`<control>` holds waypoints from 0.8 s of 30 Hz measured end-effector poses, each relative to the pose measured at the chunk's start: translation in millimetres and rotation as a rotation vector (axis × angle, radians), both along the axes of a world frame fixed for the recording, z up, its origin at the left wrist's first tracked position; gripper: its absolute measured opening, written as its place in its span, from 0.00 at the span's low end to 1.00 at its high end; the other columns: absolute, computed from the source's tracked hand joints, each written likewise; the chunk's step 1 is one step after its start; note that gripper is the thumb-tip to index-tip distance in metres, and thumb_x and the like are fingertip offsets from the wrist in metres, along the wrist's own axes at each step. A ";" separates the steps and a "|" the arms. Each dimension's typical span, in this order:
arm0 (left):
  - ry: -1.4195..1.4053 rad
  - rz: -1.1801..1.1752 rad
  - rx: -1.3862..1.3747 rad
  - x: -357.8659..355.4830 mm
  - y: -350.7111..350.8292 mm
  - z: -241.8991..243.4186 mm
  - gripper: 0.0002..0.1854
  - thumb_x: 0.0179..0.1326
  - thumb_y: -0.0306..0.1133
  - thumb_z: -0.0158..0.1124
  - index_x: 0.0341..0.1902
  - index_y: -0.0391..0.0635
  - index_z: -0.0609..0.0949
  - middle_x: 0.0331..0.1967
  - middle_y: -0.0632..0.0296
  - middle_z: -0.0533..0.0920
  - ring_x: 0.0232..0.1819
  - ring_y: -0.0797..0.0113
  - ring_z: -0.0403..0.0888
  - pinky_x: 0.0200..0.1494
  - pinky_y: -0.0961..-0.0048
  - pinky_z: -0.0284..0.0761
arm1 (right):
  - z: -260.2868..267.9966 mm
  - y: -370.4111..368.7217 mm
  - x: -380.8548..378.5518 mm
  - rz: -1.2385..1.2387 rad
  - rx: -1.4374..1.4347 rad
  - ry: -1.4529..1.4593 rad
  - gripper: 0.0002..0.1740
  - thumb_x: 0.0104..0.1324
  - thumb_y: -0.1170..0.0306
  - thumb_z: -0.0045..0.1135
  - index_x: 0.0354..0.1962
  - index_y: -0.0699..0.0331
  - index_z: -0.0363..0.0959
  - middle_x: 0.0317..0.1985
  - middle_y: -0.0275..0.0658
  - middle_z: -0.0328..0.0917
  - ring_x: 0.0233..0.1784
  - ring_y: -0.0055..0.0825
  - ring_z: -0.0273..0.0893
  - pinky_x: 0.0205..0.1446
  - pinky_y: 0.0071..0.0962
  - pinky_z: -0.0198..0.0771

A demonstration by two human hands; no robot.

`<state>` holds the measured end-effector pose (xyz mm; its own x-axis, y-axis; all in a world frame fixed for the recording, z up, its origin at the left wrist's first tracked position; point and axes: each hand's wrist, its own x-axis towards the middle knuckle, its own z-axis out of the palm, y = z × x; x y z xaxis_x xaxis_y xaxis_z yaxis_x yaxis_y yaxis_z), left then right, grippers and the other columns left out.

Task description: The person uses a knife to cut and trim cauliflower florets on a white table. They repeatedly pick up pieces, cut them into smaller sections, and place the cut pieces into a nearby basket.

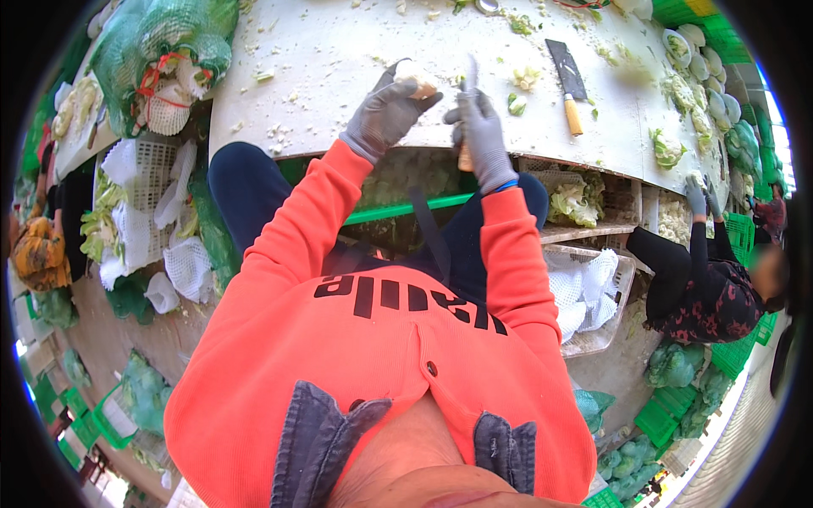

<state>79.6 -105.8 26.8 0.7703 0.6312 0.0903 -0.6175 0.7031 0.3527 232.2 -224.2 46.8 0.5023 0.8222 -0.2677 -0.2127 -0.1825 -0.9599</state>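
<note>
My left hand (385, 114), in a grey glove, grips a pale piece of cauliflower (416, 79) above the front part of the white table (356, 38). The fingers wrap its left side and underside. My right hand (481, 127), also gloved, is shut around the wooden handle (465, 155) of a knife. Its narrow blade (472, 73) points away from me, a short way right of the cauliflower and apart from it. Small cauliflower florets (526, 79) and a leafy scrap (516, 104) lie to the right of the knife.
A cleaver (565, 79) with a wooden handle lies on the table's right side. A green mesh sack (184, 38) of cauliflowers stands at left. Below right is a crate (597, 343) with white foam nets. A co-worker (705, 286) sits farther right. Cauliflower heads (667, 149) line that end.
</note>
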 end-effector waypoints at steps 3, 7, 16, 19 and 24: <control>0.124 -0.027 0.011 -14.2 -19.6 -7.5 0.15 0.81 0.39 0.46 0.61 0.46 0.75 0.52 0.57 0.82 0.52 0.65 0.79 0.64 0.66 0.74 | -8.2 4.4 -50.2 0.058 0.160 -0.141 0.20 0.74 0.68 0.59 0.60 0.66 0.71 0.32 0.32 0.81 0.23 0.13 0.71 0.25 0.18 0.65; 0.381 0.010 -0.043 -41.5 -34.4 -15.7 0.18 0.80 0.42 0.49 0.59 0.42 0.75 0.51 0.56 0.81 0.51 0.65 0.79 0.60 0.65 0.76 | -11.5 0.2 -68.3 0.145 0.104 -0.414 0.29 0.73 0.69 0.59 0.68 0.67 0.65 0.36 0.37 0.84 0.32 0.23 0.80 0.38 0.27 0.75; 0.197 0.052 -0.308 -53.8 -25.6 -50.1 0.14 0.77 0.37 0.57 0.56 0.39 0.77 0.45 0.54 0.83 0.48 0.61 0.82 0.59 0.62 0.79 | 15.9 -18.0 -101.7 0.349 -0.274 -0.942 0.38 0.76 0.58 0.45 0.78 0.62 0.47 0.32 0.59 0.82 0.36 0.59 0.82 0.40 0.52 0.75; 0.088 0.033 -0.360 -54.1 -27.9 -53.1 0.12 0.76 0.34 0.58 0.54 0.40 0.78 0.43 0.57 0.83 0.46 0.65 0.81 0.55 0.65 0.80 | 20.4 -15.3 -103.0 0.396 -0.346 -1.015 0.41 0.76 0.56 0.42 0.78 0.68 0.45 0.33 0.56 0.85 0.36 0.57 0.84 0.43 0.52 0.78; 0.598 0.296 0.252 -53.6 -43.5 -62.6 0.15 0.70 0.24 0.65 0.59 0.42 0.78 0.47 0.60 0.84 0.46 0.73 0.81 0.53 0.72 0.81 | 7.1 -10.2 -105.8 0.475 -0.501 -1.073 0.42 0.76 0.58 0.41 0.78 0.68 0.39 0.34 0.59 0.84 0.37 0.58 0.83 0.43 0.53 0.77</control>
<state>26.0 -149.2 -35.7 0.5329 0.8371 -0.1233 -0.4202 0.3883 0.8202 126.4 -234.4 53.9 0.3441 0.9068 -0.2434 0.8090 -0.4180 -0.4133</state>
